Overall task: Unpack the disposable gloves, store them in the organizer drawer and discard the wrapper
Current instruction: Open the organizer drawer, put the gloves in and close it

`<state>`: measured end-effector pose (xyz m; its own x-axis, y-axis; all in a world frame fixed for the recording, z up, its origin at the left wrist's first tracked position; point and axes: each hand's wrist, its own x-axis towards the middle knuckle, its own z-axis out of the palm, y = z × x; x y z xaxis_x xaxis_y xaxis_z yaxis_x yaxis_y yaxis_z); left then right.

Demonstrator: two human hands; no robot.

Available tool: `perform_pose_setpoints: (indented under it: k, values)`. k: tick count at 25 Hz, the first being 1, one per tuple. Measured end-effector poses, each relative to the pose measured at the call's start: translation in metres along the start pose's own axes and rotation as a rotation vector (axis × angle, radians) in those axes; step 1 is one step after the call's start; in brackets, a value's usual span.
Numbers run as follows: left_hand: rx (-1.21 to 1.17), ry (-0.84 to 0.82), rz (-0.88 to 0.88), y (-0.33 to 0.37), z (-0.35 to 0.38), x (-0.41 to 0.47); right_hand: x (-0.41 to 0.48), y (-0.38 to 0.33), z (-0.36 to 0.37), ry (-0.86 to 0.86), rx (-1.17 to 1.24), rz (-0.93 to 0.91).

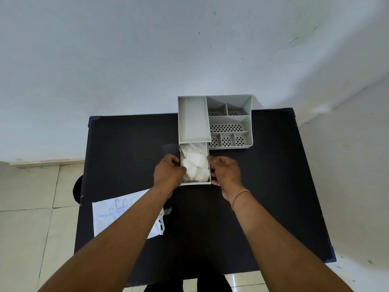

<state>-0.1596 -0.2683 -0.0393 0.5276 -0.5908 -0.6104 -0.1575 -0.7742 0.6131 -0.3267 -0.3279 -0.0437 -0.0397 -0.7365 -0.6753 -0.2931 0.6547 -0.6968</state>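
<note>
Head view: gloves in the drawer, both hands at its sides

Head camera looks down on a matte black counter set against a pale wall. A light grey plastic organizer stands at the far edge. Its right half is divided into open compartments with perforated floors; its left half is a smooth rectangular tray.

From beneath that tray a narrow grey drawer is pulled out toward the person. Inside lies a crumpled white heap of thin, filmy disposable gloves, filling the drawer from side to side.

The left hand presses against the drawer's left wall, fingers curled inward. The right hand clasps the right wall, thumb low by the front corner. Each grip is closed on the drawer's sides, not on the gloves.

The storing step looks nearly done. The next move probably calls for an even push from both hands to slide the drawer shut without catching loose film on the tray edge.

A flat white wrapper with blue printing lies at the counter's near left edge, partly under the left forearm, not yet discarded.
</note>
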Motion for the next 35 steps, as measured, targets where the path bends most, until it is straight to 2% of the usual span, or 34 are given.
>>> perform_pose_setpoints:
  k: [4, 7, 11, 12, 15, 18, 20, 23, 25, 26, 28, 30, 32, 35]
  values:
    - [-0.026, -0.004, -0.005, 0.000, 0.003, 0.000, 0.005, 0.005, 0.012, 0.068, -0.361, -0.124]
    - [-0.039, -0.013, 0.007, 0.001, 0.005, 0.000, 0.007, 0.005, 0.016, 0.042, -0.596, -0.200]
    - [-0.069, -0.008, 0.007, 0.000, 0.004, 0.003, 0.005, 0.000, 0.012, 0.040, -0.456, -0.148]
    - [-0.071, -0.014, 0.005, -0.001, 0.004, 0.003, 0.005, -0.001, 0.011, 0.058, -0.488, -0.140]
    - [-0.098, -0.024, 0.013, -0.001, 0.005, 0.004, 0.007, -0.009, 0.013, 0.100, -0.806, -0.176]
    - [-0.105, -0.008, 0.027, -0.002, 0.004, 0.005, 0.004, -0.015, 0.013, 0.064, -0.814, -0.182]
    - [-0.107, -0.003, 0.033, -0.004, 0.004, 0.007, -0.006, -0.014, 0.007, 0.133, -0.715, -0.373]
    - [-0.095, -0.002, 0.038, -0.005, 0.006, 0.008, -0.024, -0.002, -0.006, 0.286, -0.706, -0.849]
    - [-0.098, -0.005, 0.038, -0.005, 0.006, 0.008, -0.032, 0.006, -0.008, 0.219, -0.854, -1.039]
    - [-0.104, -0.009, 0.038, -0.005, 0.006, 0.007, -0.032, 0.010, -0.006, 0.128, -0.961, -1.082]
    - [-0.099, -0.017, 0.044, -0.005, 0.006, 0.007, -0.032, 0.013, -0.001, -0.100, -1.189, -1.008]
    - [-0.087, -0.008, 0.052, -0.006, 0.005, 0.008, -0.030, 0.010, 0.002, -0.252, -1.328, -0.889]
    - [-0.096, 0.001, 0.051, -0.006, 0.003, 0.009, -0.028, 0.010, 0.001, -0.285, -1.338, -0.888]
    - [-0.112, -0.007, 0.048, -0.004, 0.001, 0.009, -0.030, 0.017, -0.011, -0.207, -1.174, -0.973]
